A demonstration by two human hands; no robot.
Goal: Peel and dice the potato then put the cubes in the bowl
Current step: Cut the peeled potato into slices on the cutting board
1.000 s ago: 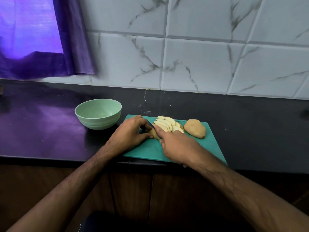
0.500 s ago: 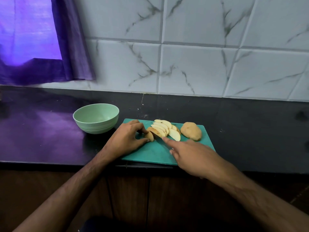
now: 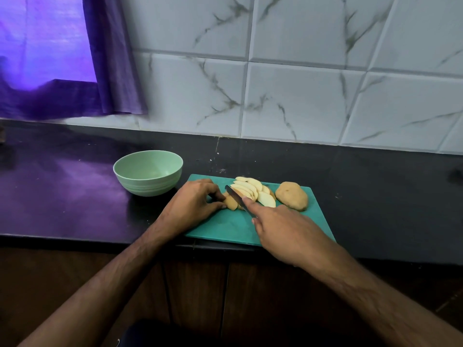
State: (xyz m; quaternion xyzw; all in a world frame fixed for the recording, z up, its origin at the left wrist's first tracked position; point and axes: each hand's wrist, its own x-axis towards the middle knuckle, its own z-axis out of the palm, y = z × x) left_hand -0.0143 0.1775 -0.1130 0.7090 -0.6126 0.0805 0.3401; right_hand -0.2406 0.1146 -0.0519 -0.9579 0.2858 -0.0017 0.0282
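Potato work is sitting about midway: one bowl [image 3: 147, 172] is waiting without cubes at the left. The left hand [image 3: 193, 204] is pinching one end piece [image 3: 231, 202] on the cutting board [image 3: 225, 229], beside several fanned slices [image 3: 250, 190]. The right hand [image 3: 288, 231] is gripping one knife [image 3: 236, 196]; one skin-on half [image 3: 292, 196] is waiting at the right, with dicing still to come.
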